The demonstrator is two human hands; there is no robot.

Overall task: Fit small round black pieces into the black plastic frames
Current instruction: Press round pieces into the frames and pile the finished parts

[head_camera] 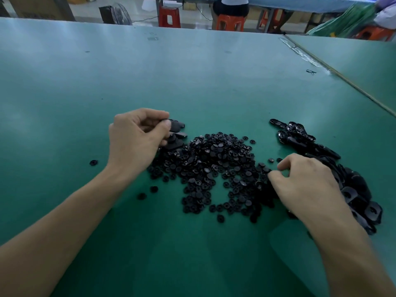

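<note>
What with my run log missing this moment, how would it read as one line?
left hand: grips frame | right hand: fingers at round pieces pile, pinch unclear | frames heap: beside right hand

Small round black plastic pieces: one heap, too many to count. Black plastic frames: dozens, right. At least four red-orange plastic stools, far.

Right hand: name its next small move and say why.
Probably pinch one round piece off the pile's right edge and carry it to the frame. The right hand curls over that edge; whether it already holds a piece I cannot tell. The left hand holds the frame, waiting.
</note>
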